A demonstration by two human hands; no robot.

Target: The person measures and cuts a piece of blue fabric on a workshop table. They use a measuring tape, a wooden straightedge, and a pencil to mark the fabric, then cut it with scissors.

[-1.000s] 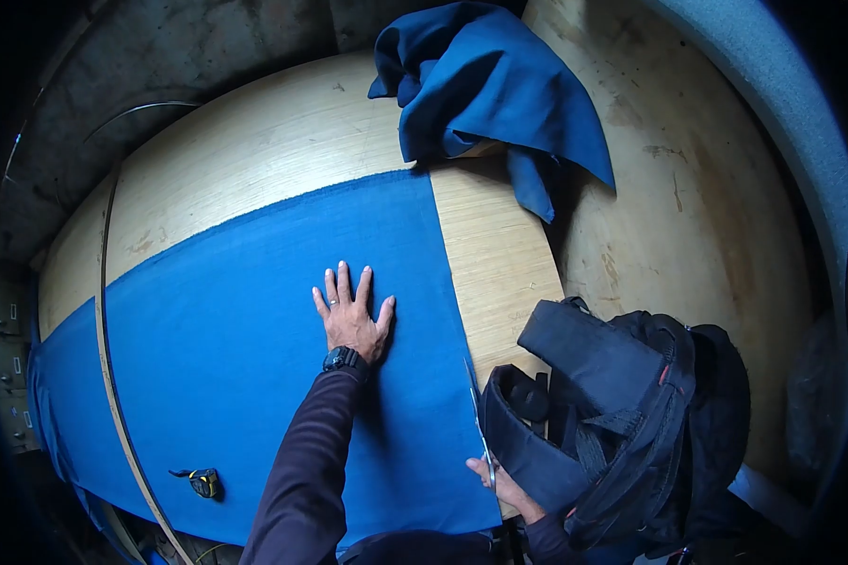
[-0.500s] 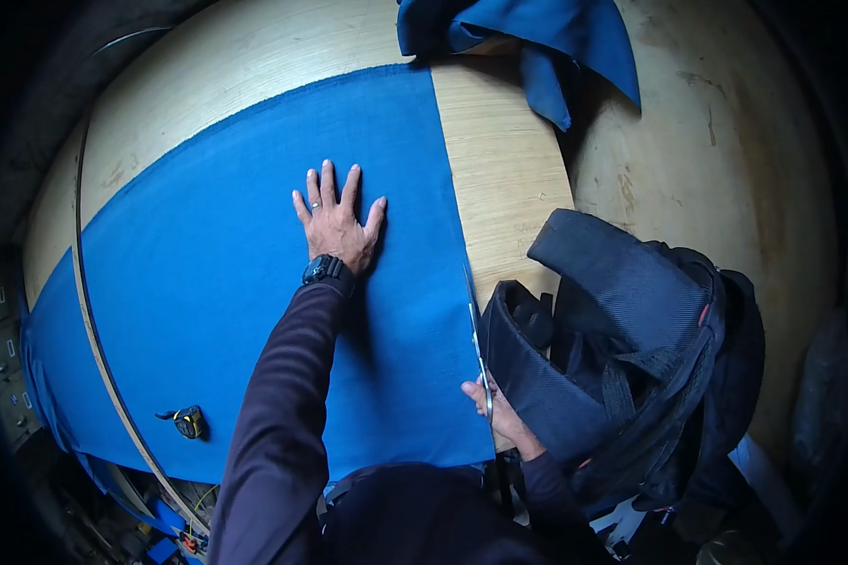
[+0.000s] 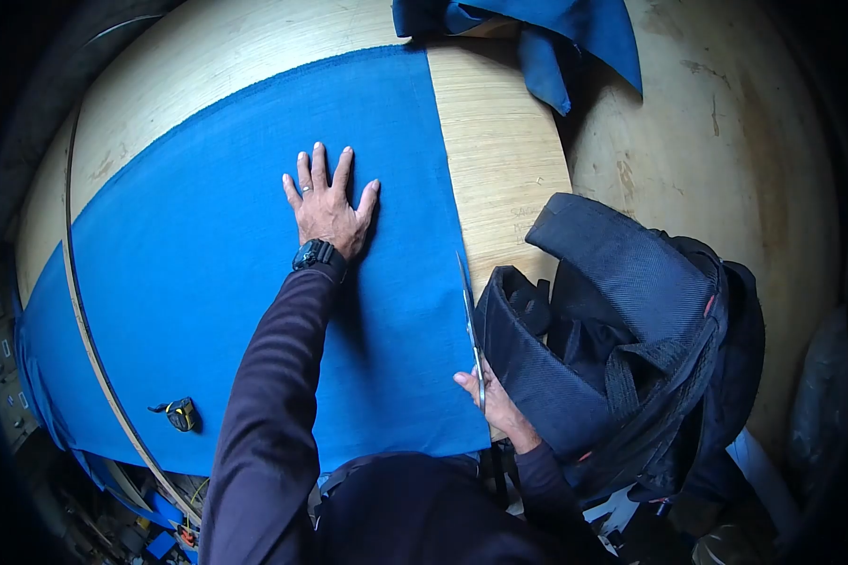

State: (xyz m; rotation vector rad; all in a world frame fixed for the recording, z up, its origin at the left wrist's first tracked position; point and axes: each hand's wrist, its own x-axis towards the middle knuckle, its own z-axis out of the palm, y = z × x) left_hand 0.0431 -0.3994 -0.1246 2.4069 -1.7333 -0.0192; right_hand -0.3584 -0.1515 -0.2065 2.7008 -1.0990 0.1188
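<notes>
A wide sheet of bright blue cloth [image 3: 217, 254] lies flat across a wooden table [image 3: 499, 169]. My left hand [image 3: 327, 205] presses palm down on the cloth with fingers spread; a dark watch sits on the wrist. My right hand [image 3: 488, 407] holds a pair of scissors [image 3: 471, 325] at the cloth's right edge, blades pointing away from me along that edge. Both arms wear dark long sleeves.
An open black backpack [image 3: 631, 348] stands on the table just right of the scissors. A crumpled darker blue cloth [image 3: 537, 33] lies at the far edge. A small yellow-and-black tape measure [image 3: 180, 413] rests on the cloth near left, beside a long thin strip [image 3: 89, 320].
The view has tilted down and closer. My left hand stays flat on the cloth. My right hand with the scissors has crept forward along the cloth's right edge.
</notes>
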